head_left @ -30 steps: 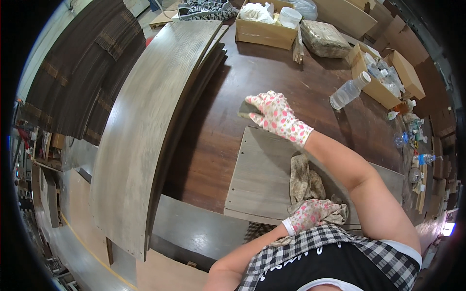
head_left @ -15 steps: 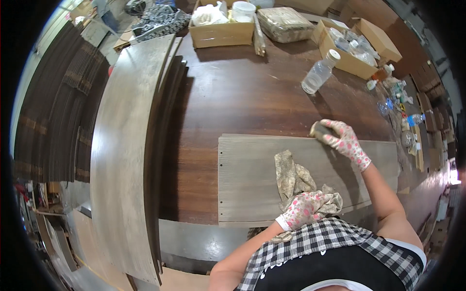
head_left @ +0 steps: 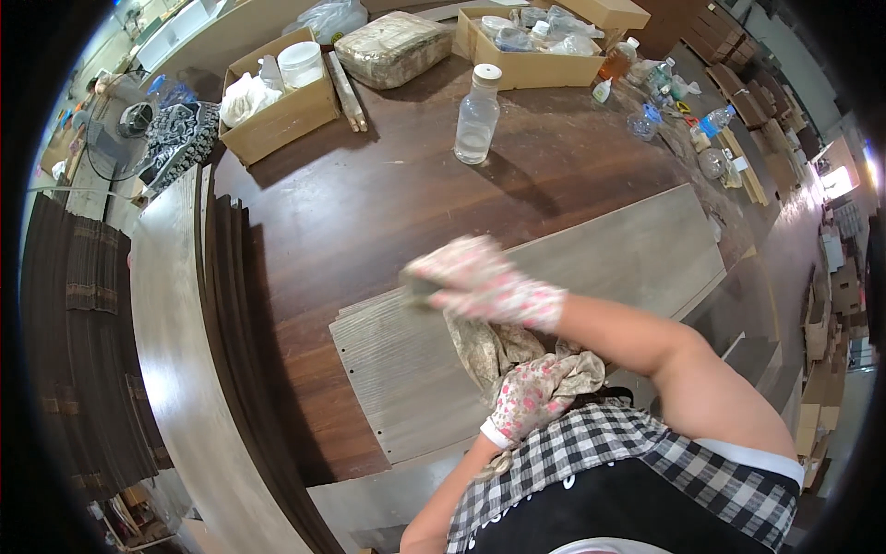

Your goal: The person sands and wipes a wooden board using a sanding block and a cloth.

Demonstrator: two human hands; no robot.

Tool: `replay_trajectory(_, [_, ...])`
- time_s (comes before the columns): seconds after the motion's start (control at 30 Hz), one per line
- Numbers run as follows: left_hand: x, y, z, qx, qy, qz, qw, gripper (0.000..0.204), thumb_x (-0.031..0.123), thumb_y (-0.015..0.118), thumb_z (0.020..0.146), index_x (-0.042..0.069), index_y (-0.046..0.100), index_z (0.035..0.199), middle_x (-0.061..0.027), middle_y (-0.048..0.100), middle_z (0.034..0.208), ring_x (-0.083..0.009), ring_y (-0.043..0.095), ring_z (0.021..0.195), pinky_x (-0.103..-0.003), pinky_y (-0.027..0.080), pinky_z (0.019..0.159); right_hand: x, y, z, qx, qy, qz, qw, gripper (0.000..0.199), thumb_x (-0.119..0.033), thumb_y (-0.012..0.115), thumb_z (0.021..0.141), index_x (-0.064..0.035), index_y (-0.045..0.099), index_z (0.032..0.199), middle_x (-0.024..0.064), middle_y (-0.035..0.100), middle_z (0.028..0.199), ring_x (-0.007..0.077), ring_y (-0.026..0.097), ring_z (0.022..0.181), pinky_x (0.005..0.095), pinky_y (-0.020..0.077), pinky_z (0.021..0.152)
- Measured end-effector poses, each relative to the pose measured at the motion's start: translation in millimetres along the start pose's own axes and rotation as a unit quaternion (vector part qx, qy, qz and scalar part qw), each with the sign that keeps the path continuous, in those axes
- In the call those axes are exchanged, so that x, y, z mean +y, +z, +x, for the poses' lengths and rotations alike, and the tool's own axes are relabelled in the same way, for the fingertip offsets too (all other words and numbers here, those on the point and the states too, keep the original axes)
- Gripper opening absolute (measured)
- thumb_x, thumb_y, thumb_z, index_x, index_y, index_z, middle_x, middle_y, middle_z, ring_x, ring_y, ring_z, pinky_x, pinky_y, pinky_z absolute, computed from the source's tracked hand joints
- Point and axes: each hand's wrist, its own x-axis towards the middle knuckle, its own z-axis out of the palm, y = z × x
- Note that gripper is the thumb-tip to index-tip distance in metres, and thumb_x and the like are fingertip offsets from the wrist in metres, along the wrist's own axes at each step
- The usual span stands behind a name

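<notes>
My right hand (head_left: pixel 484 282), in a white glove with pink dots, is blurred by motion over the far side of a stack of grey wood-grain boards (head_left: pixel 614 245). Its fingers are closed on a small sanding block (head_left: pixel 421 294), dark with a paler edge; whether it touches the board I cannot tell. Close to my body, my left hand (head_left: pixel 531 397), gloved alike, grips a stained, crumpled rag (head_left: pixel 484 349) that spreads over the near part of the top board. Small dark holes run along the board's left end.
The boards lie on a brown table (head_left: pixel 369 217). A taller stack of long boards (head_left: pixel 171 305) stands to the left. Beyond are a clear bottle (head_left: pixel 477 120), a carton with a white tub (head_left: pixel 281 120), a wrapped bundle (head_left: pixel 395 51) and another carton (head_left: pixel 535 69). Several bottles stand at right.
My right hand has swept left with the block, from the far right part of the board toward its left end. The view has turned; my left hand keeps the rag.
</notes>
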Motion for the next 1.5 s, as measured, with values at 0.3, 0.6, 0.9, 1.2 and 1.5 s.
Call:
replay_trajectory(0.3, [-7.9, -2.9, 4.2, -0.084, -0.025, -0.007, 0.996, 0.048, 0.028, 0.066, 0.072, 0.008, 0.061, 0.115, -0.0145, 0.063, 0.101, -0.0332, 0.061, 0.09, -0.042, 0.049, 0.078, 0.4, 1.0, -16.5, 0.02, 0.059, -0.036, 0.997, 0.04, -0.032, 0.057, 0.085, -0.0127, 0.054, 0.12, 0.0099, 0.063, 0.099, 0.0286, 0.059, 0.094, 0.0448, 0.0439, 0.086])
replay_trajectory(0.6, [-5.0, -6.6, 4.1, -0.119, -0.071, 0.051, 0.989, 0.057, 0.027, 0.068, 0.069, 0.012, 0.056, 0.123, -0.0163, 0.062, 0.111, -0.0333, 0.06, 0.098, -0.041, 0.047, 0.085, 85.1, -62.5, -110.3, 0.128, 0.335, -0.188, 0.914, 0.035, -0.031, 0.062, 0.08, -0.0094, 0.062, 0.108, 0.0123, 0.066, 0.097, 0.0305, 0.061, 0.093, 0.0415, 0.0467, 0.086])
replay_trajectory(0.9, [3.2, -11.6, 15.5, -0.167, -0.135, 0.039, 0.976, 0.05, 0.035, 0.064, 0.077, 0.014, 0.058, 0.122, -0.0187, 0.061, 0.116, -0.0324, 0.062, 0.1, -0.041, 0.048, 0.087, 65.1, -26.1, -109.3, 0.158, 0.125, -0.203, 0.958, 0.044, -0.037, 0.053, 0.085, -0.0129, 0.053, 0.122, 0.0108, 0.063, 0.107, 0.0293, 0.058, 0.099, 0.0434, 0.0406, 0.093])
replay_trajectory(1.2, [12.8, 9.7, 48.3, 0.037, -0.055, 0.081, 0.994, 0.037, 0.019, 0.064, 0.077, 0.008, 0.065, 0.112, -0.0186, 0.058, 0.122, -0.0358, 0.056, 0.11, -0.043, 0.043, 0.094, 98.7, -79.6, -150.9, 0.116, 0.177, -0.199, 0.957, 0.046, -0.044, 0.055, 0.085, -0.0158, 0.055, 0.122, 0.0087, 0.063, 0.105, 0.0295, 0.057, 0.099, 0.0425, 0.0416, 0.091])
replay_trajectory(1.5, [2.0, 24.5, 121.5, 0.219, -0.083, 0.269, 0.934, 0.027, 0.014, 0.054, 0.087, 0.003, 0.065, 0.111, -0.016, 0.058, 0.122, -0.0347, 0.046, 0.122, -0.044, 0.033, 0.104, 202.9, -161.9, -231.9, 0.118, 0.333, -0.257, 0.899, 0.036, -0.042, 0.052, 0.089, -0.0117, 0.059, 0.106, 0.0116, 0.064, 0.09, 0.0297, 0.061, 0.087, 0.0422, 0.0462, 0.08])
